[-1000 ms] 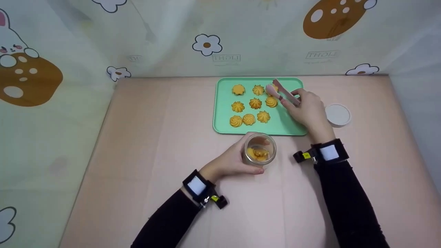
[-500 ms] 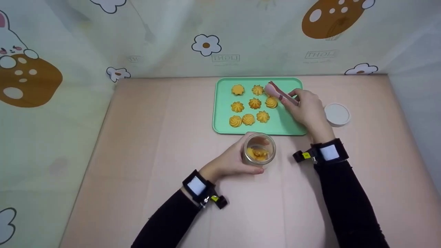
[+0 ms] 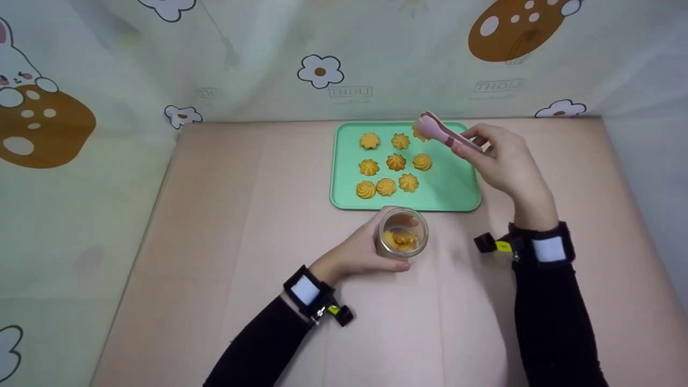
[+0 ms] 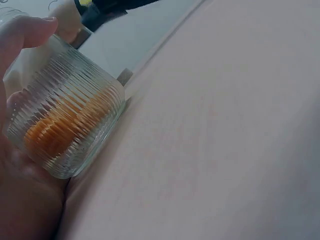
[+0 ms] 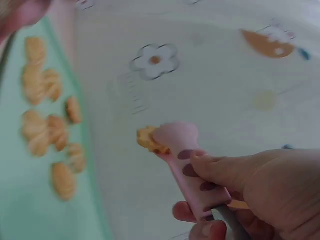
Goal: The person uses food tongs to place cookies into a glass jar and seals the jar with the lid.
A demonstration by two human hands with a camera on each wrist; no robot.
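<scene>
You had lifted the tongs (image 3: pixel 443 134) off the tray (image 3: pixel 457 188), right hand (image 3: pixel 502 158) fingers squeezing them on a cookie (image 5: pixel 146 138), left hand (image 3: pixel 357 250) fingers wrapped round the jar (image 3: pixel 402 235) on the desk (image 3: pixel 215 215), ready for a drop.

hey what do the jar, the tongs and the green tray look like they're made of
Jar: clear ribbed glass by the look; the orange cookies inside show through its fluted wall.
Tongs: the tips look like matte pink silicone or soft plastic with darker spots; the grey part by the fingers may be metal.
Green tray: probably smooth plastic, with one even mint colour and rounded corners.
</scene>
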